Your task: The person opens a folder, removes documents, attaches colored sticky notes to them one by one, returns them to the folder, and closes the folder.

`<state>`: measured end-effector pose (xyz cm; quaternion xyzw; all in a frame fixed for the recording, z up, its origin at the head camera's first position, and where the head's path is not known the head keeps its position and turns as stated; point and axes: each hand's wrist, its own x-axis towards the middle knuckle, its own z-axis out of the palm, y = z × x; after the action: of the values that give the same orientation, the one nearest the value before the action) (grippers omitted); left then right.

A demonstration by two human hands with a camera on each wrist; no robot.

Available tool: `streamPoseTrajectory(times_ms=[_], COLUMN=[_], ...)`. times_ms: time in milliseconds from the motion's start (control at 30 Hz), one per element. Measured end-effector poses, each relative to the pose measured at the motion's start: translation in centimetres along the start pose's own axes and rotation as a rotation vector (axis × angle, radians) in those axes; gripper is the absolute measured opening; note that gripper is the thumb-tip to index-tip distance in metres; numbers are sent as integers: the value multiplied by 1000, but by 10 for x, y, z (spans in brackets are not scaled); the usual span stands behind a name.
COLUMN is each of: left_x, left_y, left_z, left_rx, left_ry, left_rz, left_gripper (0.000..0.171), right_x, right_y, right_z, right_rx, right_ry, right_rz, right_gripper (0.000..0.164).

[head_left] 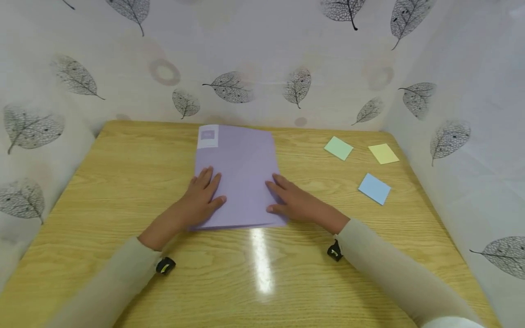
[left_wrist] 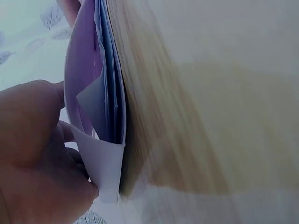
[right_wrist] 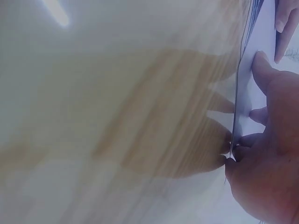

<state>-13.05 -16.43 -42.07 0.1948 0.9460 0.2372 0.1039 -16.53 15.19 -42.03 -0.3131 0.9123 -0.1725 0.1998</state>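
Note:
A light purple folder (head_left: 244, 173) with a white label (head_left: 208, 136) in its upper left corner lies on the wooden table. My left hand (head_left: 200, 200) rests on its left side, fingers spread over the cover. Across from it, my right hand (head_left: 296, 201) rests on the right edge with the fingers extended. In the left wrist view the folder's near edge gapes, and several sheets of paper (left_wrist: 111, 93) show inside, one with a bent corner. The right wrist view has the right hand (right_wrist: 280, 126) against the folder's edge.
To the right lie a green sticky note pad (head_left: 338, 148), a yellow one (head_left: 383, 154) and a blue one (head_left: 375, 188). A leaf-patterned white curtain (head_left: 254, 54) surrounds the back and sides of the table (head_left: 135, 173). Light glares off the tabletop in front of the folder.

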Motion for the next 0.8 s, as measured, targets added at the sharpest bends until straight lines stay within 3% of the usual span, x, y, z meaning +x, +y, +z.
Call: streamPoseTrajectory(times_ms=[200,800], left_x=[10,46], left_y=[12,48], left_z=[9,27], left_rx=[25,23], left_ry=[-13,-18], left_rz=[17,39], left_gripper=[74,72], right_x=[-12,-44], right_y=[11,43], right_z=[0,-8], right_rx=[37,19], right_ry=[17,110], right_rz=[49,75], right_gripper=[80,80])
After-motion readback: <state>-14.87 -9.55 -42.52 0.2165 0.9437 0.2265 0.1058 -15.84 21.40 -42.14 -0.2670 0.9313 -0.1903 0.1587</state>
